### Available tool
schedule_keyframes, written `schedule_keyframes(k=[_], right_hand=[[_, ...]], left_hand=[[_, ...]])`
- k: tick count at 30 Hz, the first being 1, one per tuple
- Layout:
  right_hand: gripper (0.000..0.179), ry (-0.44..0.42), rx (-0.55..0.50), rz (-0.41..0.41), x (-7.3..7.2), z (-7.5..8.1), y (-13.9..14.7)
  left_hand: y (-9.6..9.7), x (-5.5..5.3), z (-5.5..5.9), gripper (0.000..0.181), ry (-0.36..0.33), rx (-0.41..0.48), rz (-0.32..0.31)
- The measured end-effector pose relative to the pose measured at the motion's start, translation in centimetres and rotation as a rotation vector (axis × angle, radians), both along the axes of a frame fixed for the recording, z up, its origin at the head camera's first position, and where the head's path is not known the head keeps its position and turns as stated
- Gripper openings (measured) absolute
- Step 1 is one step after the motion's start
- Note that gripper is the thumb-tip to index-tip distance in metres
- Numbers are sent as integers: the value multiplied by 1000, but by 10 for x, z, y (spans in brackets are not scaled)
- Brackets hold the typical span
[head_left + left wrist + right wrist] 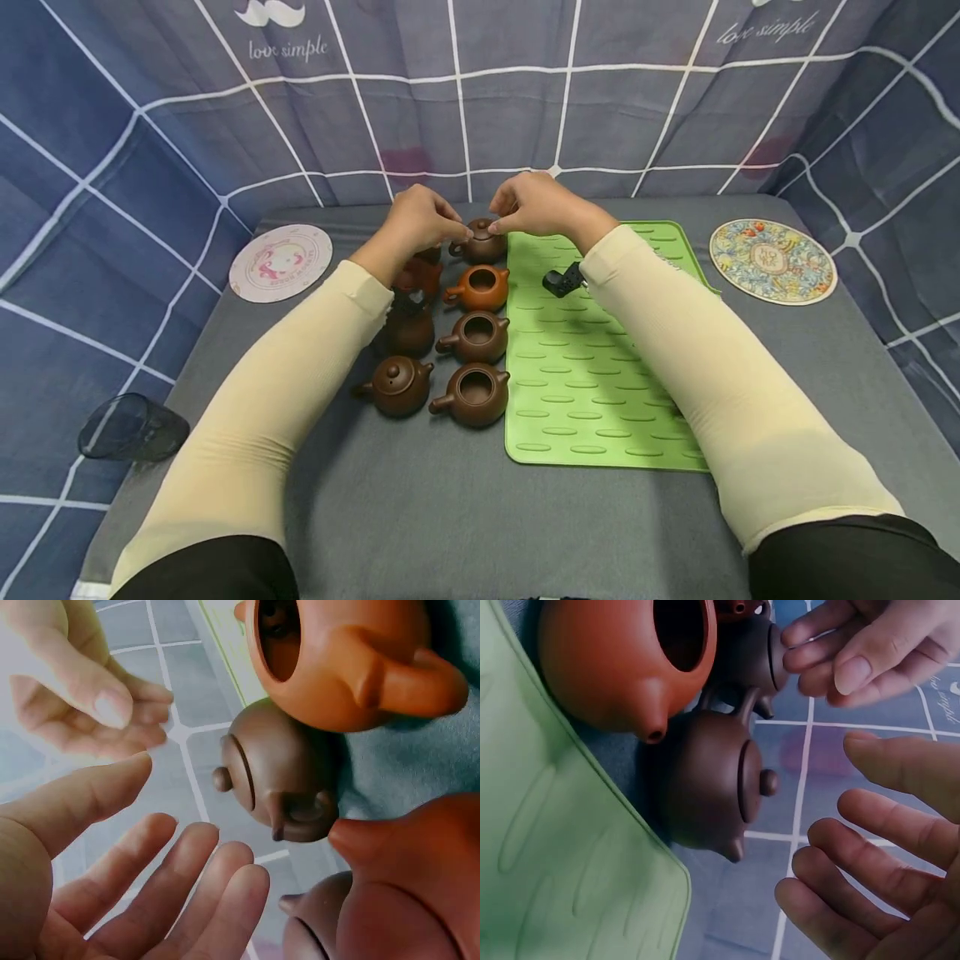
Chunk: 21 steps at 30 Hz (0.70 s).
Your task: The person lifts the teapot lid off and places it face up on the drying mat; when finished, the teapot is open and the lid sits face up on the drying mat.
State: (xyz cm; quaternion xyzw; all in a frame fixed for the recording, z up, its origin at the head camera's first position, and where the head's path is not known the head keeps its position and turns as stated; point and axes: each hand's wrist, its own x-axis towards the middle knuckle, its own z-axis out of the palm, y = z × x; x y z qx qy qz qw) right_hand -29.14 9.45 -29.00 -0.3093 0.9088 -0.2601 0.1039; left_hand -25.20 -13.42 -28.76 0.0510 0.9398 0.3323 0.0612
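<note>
A dark brown teapot (483, 243) with its lid on stands at the far end of a row, between both hands. My left hand (422, 223) is at its handle side, with thumb and fingers spread and nothing between them in the left wrist view. On the spout side is my right hand (542, 204), its fingers loosely bent and holding nothing. In the right wrist view the lidded teapot (705, 780) is apart from the right fingertips (855, 742). An orange teapot (360, 660) without a lid is just nearer than the brown one.
Two lidless brown teapots (477, 337) continue the row toward me. A second row, partly under my left arm, includes a lidded brown teapot (397, 385). A green mat (555, 417) lies at right. Round discs lie left (281, 262) and right (772, 261); a dark clear cup (135, 427) is far left.
</note>
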Motion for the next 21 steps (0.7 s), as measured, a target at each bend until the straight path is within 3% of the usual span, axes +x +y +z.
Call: schedule_keyframes(k=[7, 14, 21], right_hand=[[39, -23, 23, -11, -3, -5, -4], [40, -16, 5, -49, -7, -7, -5], [39, -4, -41, -79, -12, -17, -20]], left_hand=[[3, -4, -3, 25, -2, -109, 6], [2, -14, -6, 29, 3, -131, 14], [-1, -20, -17, 26, -72, -150, 10]])
